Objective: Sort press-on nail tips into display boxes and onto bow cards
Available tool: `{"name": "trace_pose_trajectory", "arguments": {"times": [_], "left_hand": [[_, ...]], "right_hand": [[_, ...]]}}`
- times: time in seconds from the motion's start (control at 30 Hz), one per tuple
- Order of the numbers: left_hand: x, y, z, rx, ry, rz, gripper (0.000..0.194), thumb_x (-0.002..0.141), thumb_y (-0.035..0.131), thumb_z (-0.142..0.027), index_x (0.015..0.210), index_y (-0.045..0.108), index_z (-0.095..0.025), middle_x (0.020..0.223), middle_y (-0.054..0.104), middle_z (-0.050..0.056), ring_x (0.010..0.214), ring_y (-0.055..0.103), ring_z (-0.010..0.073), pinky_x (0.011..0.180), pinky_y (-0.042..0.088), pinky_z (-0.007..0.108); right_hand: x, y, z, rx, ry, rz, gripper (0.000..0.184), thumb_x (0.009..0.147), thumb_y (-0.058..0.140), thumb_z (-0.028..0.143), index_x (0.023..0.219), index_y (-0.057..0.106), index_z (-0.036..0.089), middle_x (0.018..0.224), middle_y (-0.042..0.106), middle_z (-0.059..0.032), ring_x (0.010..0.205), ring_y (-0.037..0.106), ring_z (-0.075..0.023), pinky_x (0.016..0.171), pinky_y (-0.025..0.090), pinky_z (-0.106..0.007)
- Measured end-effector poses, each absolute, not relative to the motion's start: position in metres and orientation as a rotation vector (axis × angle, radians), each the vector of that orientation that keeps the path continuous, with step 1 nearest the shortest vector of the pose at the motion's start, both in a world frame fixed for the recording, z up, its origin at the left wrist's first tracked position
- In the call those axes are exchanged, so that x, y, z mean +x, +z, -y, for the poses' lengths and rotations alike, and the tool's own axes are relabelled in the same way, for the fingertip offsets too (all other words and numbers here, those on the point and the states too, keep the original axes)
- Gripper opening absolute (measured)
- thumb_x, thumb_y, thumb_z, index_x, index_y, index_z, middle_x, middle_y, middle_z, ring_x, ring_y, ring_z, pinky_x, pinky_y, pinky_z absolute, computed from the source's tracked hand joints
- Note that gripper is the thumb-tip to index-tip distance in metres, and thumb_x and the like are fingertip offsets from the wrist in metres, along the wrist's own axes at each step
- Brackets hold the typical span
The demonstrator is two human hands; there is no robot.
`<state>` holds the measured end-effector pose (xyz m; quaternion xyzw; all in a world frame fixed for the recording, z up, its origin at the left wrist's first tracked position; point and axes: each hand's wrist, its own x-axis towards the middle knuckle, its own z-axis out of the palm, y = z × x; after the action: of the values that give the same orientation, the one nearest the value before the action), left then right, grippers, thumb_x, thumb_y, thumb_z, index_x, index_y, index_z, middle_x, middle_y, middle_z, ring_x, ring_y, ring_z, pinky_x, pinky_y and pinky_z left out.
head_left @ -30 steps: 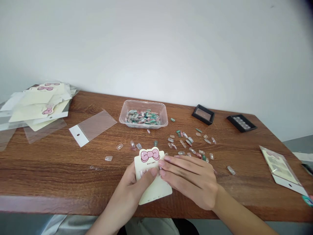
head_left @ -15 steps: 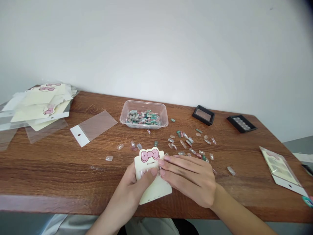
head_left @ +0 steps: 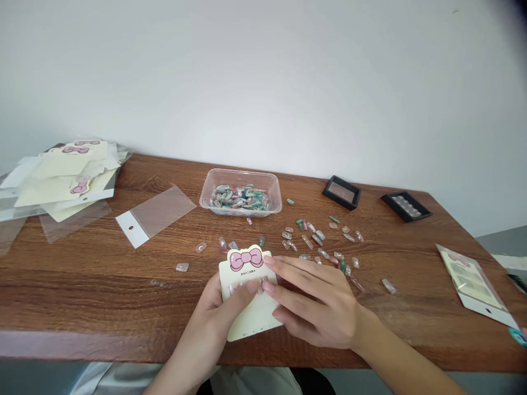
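Note:
My left hand [head_left: 224,307] is closed on a cream card [head_left: 251,321] with a pink bow at its top, thumb across the front. A row of clear press-on nails [head_left: 239,287] sits across the card, partly covered by that thumb. At the card's right edge is my right hand [head_left: 315,302], its index fingertip by the bow and another fingertip on the nail at the row's right end. My right thumb is hidden. Just beyond the hands lie several loose press-on nails [head_left: 307,241], clear, pink and green.
A clear plastic tub [head_left: 206,189] of nails stands near the wall. On the left are a clear bag [head_left: 162,207] and a pile of cream cards [head_left: 53,189]. Two black frames [head_left: 341,192] lie at the back right, a bagged card [head_left: 473,280] at far right.
The card has shifted slightly left and its front is tilted more toward me. My right fingers have spread and curled, uncovering the nail at the row's right end.

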<state>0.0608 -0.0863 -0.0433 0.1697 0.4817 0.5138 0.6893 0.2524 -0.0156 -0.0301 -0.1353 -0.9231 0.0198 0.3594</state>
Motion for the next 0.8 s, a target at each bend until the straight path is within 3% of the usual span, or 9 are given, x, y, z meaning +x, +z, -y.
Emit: {"name": "trace_pose_trajectory", "arguments": {"times": [0.17,0.3,0.57,0.8], "left_hand": [[0.0609,-0.0407,0.0857,0.364,1.138,-1.075,0.065,0.076,0.086,-0.043,0.134,0.066,-0.021,0.117,0.078,0.01,0.103,0.073,0.0294,0.085,0.057,0.035],[0.0608,-0.0401,0.0856,0.367,1.14,-1.068,0.069,0.076,0.086,-0.043,0.138,0.064,-0.022,0.117,0.078,0.009,0.104,0.072,0.0306,0.086,0.057,0.036],[0.0601,-0.0441,0.0862,0.38,1.141,-1.094,0.052,0.08,0.083,-0.042,0.125,0.072,-0.021,0.115,0.078,0.009,0.094,0.073,0.0254,0.079,0.056,0.031],[0.0601,-0.0437,0.0832,0.304,1.185,-1.066,0.071,0.077,0.086,-0.038,0.141,0.06,-0.022,0.107,0.081,0.008,0.087,0.075,0.0223,0.073,0.057,0.026]], "right_hand": [[0.2572,-0.0293,0.0158,-0.43,0.153,2.274,0.031,0.097,0.055,0.02,0.123,0.067,0.01,0.125,0.073,-0.0185,0.12,0.068,-0.0244,0.095,0.063,-0.039],[0.2579,-0.0295,0.0154,-0.398,0.118,2.334,0.029,0.095,0.056,0.021,0.118,0.071,0.013,0.13,0.07,-0.0184,0.122,0.067,-0.0265,0.094,0.063,-0.041],[0.2542,-0.0317,0.0157,-0.38,0.055,2.415,0.03,0.095,0.058,0.028,0.115,0.072,0.013,0.132,0.068,-0.0194,0.126,0.063,-0.0282,0.095,0.062,-0.041],[0.2526,-0.0338,0.0166,-0.428,0.091,2.447,0.034,0.096,0.06,0.029,0.124,0.069,0.011,0.138,0.063,-0.0222,0.127,0.061,-0.0294,0.101,0.058,-0.044]]}}
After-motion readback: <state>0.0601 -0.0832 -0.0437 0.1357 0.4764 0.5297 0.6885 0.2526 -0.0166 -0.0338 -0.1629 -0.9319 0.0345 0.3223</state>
